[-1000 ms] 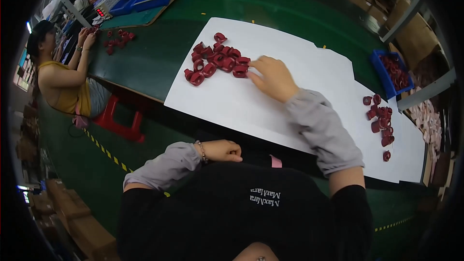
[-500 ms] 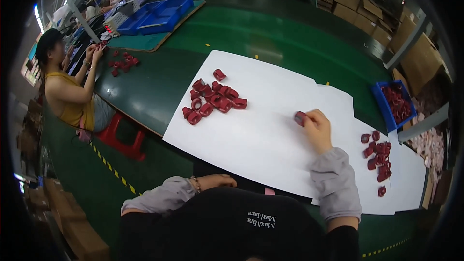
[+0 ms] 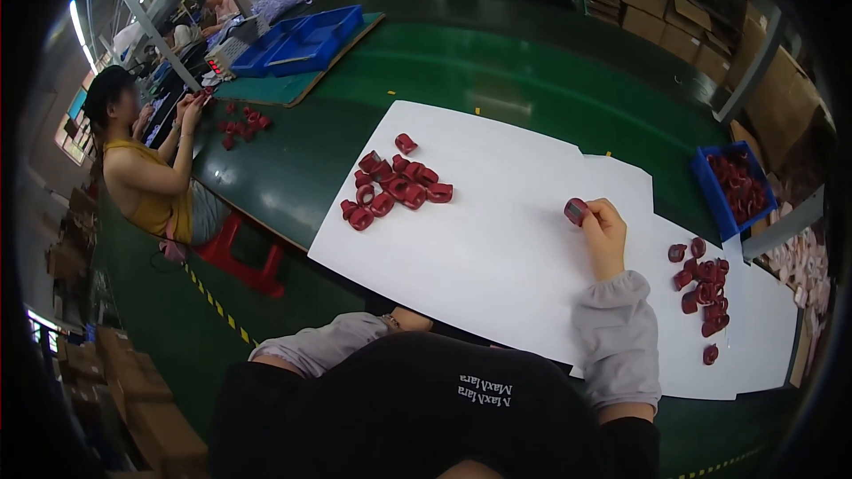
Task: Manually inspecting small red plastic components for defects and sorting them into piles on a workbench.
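Observation:
My right hand [image 3: 607, 232] is raised over the white sheet [image 3: 497, 257], its thumb and fingers pinching a small dark red ring-shaped part [image 3: 575, 211]. A greyish face on that part is turned up. By the near table edge lies my left hand [image 3: 411, 319], partly covered by my dark top; its fingers are hidden. On the left of the sheet sits a loose pile of similar red parts [image 3: 413, 196], with one single part [image 3: 406, 144] just beyond it. A second group of red parts [image 3: 706, 291] lies to the right of my right forearm.
At the right, a blue bin [image 3: 704, 179] holds many red parts. Far left on the green table [image 3: 266, 164] are more red parts [image 3: 242, 127] and blue trays [image 3: 302, 44]. A co-worker [image 3: 146, 164] in yellow sits there on a red stool [image 3: 240, 262]. Cardboard boxes [image 3: 652, 0] stand behind.
My right hand has shifted slightly right with the red part, and the part's greyish face now shows more. My left hand has drawn in closer to my body. The view has tilted slightly.

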Tool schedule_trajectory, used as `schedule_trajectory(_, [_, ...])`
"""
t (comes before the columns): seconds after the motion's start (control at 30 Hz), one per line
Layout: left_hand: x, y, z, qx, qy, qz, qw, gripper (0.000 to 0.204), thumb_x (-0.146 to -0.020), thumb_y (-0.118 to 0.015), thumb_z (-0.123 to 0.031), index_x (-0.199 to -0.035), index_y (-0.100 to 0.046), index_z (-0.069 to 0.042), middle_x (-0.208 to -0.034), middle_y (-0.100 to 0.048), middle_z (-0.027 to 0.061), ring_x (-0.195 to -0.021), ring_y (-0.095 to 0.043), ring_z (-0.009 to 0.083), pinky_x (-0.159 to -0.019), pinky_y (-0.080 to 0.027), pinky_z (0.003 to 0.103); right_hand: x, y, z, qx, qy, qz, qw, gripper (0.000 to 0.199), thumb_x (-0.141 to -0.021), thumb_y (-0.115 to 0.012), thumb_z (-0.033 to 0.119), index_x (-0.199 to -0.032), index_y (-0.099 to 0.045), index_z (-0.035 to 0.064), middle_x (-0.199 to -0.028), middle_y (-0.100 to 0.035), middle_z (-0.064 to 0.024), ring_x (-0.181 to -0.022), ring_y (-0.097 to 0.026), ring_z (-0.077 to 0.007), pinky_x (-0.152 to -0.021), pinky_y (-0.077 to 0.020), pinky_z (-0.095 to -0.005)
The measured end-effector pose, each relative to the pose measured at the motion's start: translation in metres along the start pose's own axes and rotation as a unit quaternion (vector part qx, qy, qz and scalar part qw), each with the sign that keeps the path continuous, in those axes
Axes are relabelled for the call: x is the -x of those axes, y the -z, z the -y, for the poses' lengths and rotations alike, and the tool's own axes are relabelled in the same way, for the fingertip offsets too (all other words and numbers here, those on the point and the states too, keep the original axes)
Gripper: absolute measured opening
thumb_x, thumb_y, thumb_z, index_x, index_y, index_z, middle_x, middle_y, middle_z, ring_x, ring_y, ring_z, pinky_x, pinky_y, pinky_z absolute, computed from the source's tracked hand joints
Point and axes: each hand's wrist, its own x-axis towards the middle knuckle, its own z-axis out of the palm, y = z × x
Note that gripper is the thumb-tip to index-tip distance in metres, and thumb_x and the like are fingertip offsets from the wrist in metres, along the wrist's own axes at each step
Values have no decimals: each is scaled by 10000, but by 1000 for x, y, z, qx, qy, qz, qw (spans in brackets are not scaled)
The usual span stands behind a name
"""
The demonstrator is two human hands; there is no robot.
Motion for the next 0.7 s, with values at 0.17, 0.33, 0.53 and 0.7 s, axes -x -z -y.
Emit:
schedule_trajectory(0.17, [-1, 12, -27, 81, -136, 35, 987, 437, -890, -568, -243, -1247, -511, 3, -1197, -558, 228, -1097, -545, 336, -915, -435, 403, 4, 3, -3, 0, -9, -5, 1000, 87, -858, -492, -5, -838, -572, -31, -808, -533, -18, -751, -496, -89, -686, -406, -215])
schedule_trajectory(0.33, [-19, 50, -87, 209, 32, 301, 930, 323, -864, -657, -268, -1070, -610, -24, -826, -609, 30, -733, -547, 99, -651, -457, 246, 5, 3, -7, 24, 3, -16, 1000, 82, -840, -533, 6, -836, -597, -45, -824, -560, -47, -725, -542, -109, -658, -446, -222])
schedule_trajectory(0.53, [-49, 51, -127, 81, -80, 366, 924, 176, -855, -607, -239, -917, -658, -82, -780, -632, 45, -701, -573, 111, -636, -469, 263, 2, 1, -4, -2, -1, -17, 1000, 113, -861, -505, 31, -873, -602, -25, -817, -562, -16, -750, -505, -88, -691, -410, -215])
schedule_trajectory(0.7, [-58, -34, -36, -191, -281, 58, 939, 272, -901, -531, -233, -1089, -598, -48, -967, -644, 124, -904, -619, 171, -756, -499, 306, -1, -3, -2, -29, -10, -27, 999, 97, -833, -541, 10, -857, -615, -48, -849, -577, -44, -737, -558, -106, -666, -466, -227])
